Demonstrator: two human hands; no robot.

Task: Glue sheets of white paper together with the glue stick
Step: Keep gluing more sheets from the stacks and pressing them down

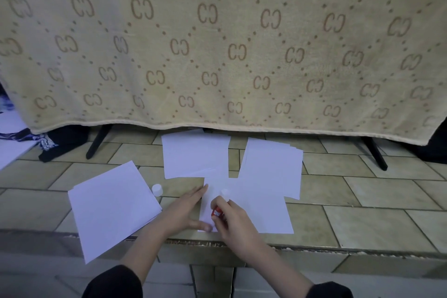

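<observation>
The sheet being glued [254,205] lies flat on the tiled surface [362,201] straight ahead of the person, directly under both hands, its long side running left to right. The right hand [233,221] curls round the red glue stick [217,213], whose pale tip points away and touches the paper near its left edge; this hand seems set to stroke along that edge. The left hand [185,208] lies open, fingers flat, pinning that same edge. The round white cap [157,189] stands just left. Thin, smooth stacks of white paper [111,205] lie nearby.
</observation>
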